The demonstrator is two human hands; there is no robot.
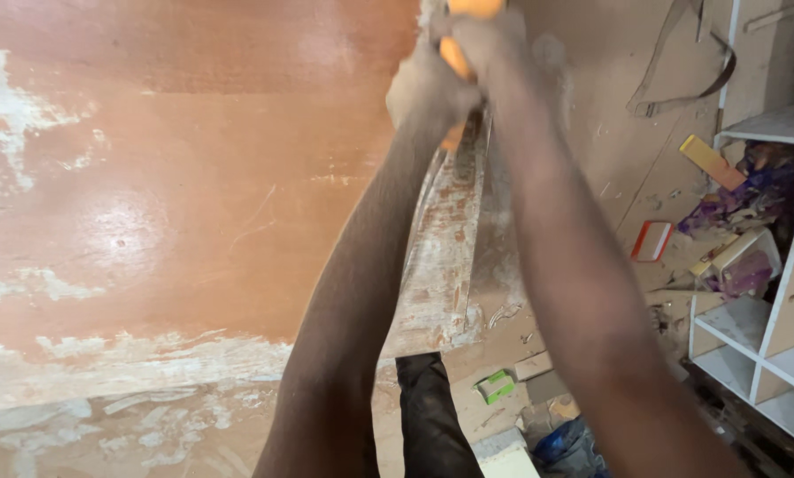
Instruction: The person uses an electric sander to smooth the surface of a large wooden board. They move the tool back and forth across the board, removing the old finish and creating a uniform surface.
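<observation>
Both hands, left hand [425, 87] and right hand [487, 40], close together around an orange tool [454, 55] at twelve o'clock, at the far end of a worn wooden strip [445, 239]. Reddish board [184, 177] lies at nine o'clock; white shelf unit [773, 336] at three o'clock.

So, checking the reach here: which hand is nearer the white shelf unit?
Right. The right hand is at the top, closer to the white shelf unit; the left hand sits beside it, farther away.

Left hand [428, 88] and right hand [485, 40] gripping an orange tool [457, 55], above a worn plank [441, 248], reddish-brown board [193, 177] beside
</observation>
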